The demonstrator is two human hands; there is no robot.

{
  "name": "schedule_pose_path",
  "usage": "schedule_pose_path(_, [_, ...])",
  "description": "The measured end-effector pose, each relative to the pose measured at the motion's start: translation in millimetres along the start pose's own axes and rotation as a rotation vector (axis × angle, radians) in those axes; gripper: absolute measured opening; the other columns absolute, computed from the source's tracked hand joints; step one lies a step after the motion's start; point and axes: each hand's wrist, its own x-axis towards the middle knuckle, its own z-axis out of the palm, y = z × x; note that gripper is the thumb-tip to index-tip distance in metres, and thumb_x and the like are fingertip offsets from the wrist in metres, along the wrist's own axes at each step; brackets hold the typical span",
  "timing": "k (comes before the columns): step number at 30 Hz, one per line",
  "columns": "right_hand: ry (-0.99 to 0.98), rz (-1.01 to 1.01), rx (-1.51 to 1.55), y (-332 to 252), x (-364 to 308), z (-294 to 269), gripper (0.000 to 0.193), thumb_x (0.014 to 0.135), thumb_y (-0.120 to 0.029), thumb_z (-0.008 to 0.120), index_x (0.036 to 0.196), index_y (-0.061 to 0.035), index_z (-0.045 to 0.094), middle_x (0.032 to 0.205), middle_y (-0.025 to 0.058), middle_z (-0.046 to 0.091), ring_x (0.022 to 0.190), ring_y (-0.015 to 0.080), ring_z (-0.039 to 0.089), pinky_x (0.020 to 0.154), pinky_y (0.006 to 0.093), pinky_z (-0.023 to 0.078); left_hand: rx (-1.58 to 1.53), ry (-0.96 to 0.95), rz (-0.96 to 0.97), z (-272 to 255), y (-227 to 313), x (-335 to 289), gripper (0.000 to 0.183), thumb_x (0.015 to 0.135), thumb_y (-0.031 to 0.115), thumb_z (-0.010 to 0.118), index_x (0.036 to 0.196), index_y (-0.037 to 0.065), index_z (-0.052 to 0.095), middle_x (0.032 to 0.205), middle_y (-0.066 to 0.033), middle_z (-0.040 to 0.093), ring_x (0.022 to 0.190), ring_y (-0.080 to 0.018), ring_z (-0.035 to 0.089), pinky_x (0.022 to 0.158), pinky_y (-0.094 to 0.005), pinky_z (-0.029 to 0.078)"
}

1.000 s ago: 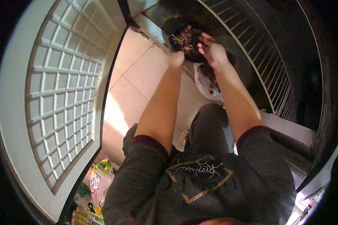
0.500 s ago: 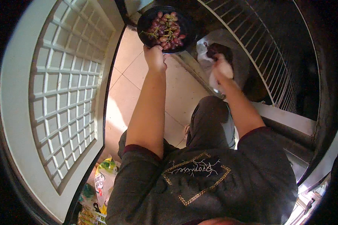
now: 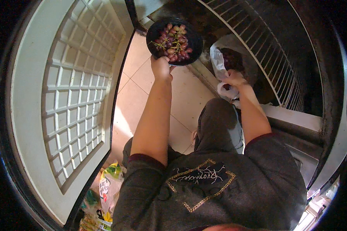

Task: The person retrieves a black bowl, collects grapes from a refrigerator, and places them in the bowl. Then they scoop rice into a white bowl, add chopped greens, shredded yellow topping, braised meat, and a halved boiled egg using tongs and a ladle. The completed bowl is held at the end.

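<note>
Black and round, the glossy shallow bowl [image 3: 196, 42] lies just beyond the person's left hand [image 3: 162, 69], whose thumb presses on the near rim, the other fingers mostly hidden beneath. Reddish-purple grapes on green stems [image 3: 173, 41] fill its middle. Rightward of that grip, well apart, the translucent white plastic bag [image 3: 217, 61] is nearer the right hand [image 3: 236, 79], which appears to pinch its edge; the bag's longer line runs away from those fingers, with dim, dark contents [image 3: 232, 61] just beyond them. Left of both grips stands the cream gridded panel [image 3: 75, 96].
</note>
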Motion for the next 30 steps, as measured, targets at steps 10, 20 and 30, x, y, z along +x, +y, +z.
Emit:
schedule_pose_path(10, [0.337, -0.136, 0.016, -38, 90, -30, 0.026, 0.089, -0.027, 0.056, 0.111, -0.0164, 0.063, 0.116, 0.0122, 0.062, 0.109, 0.0318, 0.058, 0.091, 0.0405, 0.046, -0.011, 0.086, -0.027, 0, 11, -42, 0.063, 0.070, -0.001, 0.047, 0.130, 0.013, 0.038, 0.117, -0.0111, 0.052, 0.098, -0.0271, 0.057, 0.076, -0.0432, 0.053])
schedule_pose_path(20, [0.313, -0.149, 0.023, -36, 121, -14, 0.025, 0.088, -0.023, 0.056, 0.112, -0.0193, 0.062, 0.116, 0.0111, 0.063, 0.107, 0.0333, 0.059, 0.090, 0.0450, 0.047, -0.045, 0.145, 0.068, -23, 33, -79, 0.057, 0.073, -0.004, 0.045, 0.128, 0.010, 0.039, 0.116, -0.0137, 0.052, 0.098, -0.0271, 0.057, 0.076, -0.0417, 0.053])
schedule_pose_path(30, [0.378, -0.230, -0.439, -44, 111, 7, 0.030, 0.089, -0.027, 0.055, 0.117, -0.0203, 0.059, 0.123, 0.0106, 0.059, 0.111, 0.0343, 0.055, 0.093, 0.0463, 0.045, -0.087, 0.214, 0.104, -31, 34, -77, 0.055, 0.074, -0.004, 0.043, 0.128, 0.010, 0.040, 0.112, -0.0112, 0.054, 0.097, -0.0284, 0.058, 0.078, -0.0448, 0.055])
